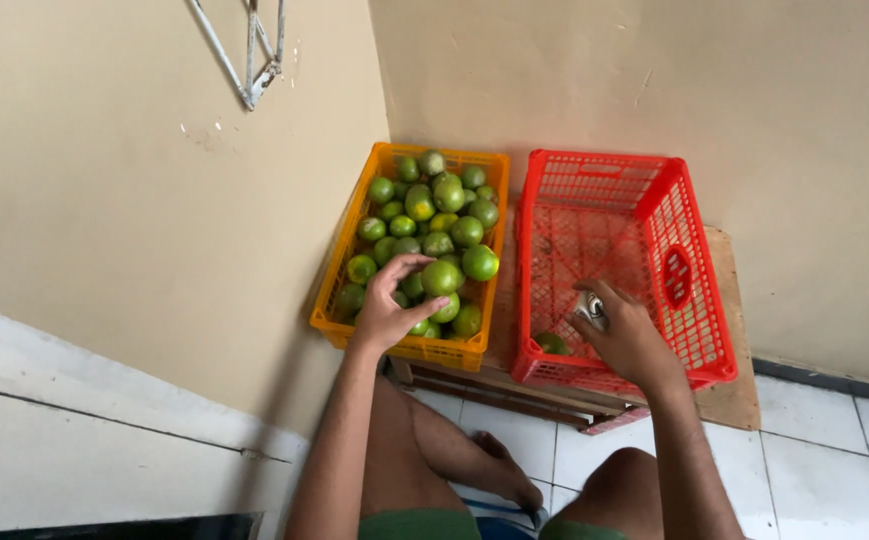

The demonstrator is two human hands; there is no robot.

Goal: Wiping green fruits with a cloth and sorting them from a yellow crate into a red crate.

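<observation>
An orange plastic crate [342,262] stands against the wall, heaped with several green citrus fruits [446,192]. My left hand [390,303] reaches into its near end with fingers curled around one green fruit [441,277]. Beside it on the right stands a red plastic crate [692,236], nearly empty, with one green fruit [552,343] at its near left corner. My right hand [626,336] is inside the red crate, closed on a small grey, shiny object [588,305] that I cannot make out.
Both crates rest on a low wooden board [732,400] in a corner of beige walls. White floor tiles [824,450] lie to the right. My bare knees and a foot [499,470] are below the crates. A white metal bracket [250,60] hangs on the left wall.
</observation>
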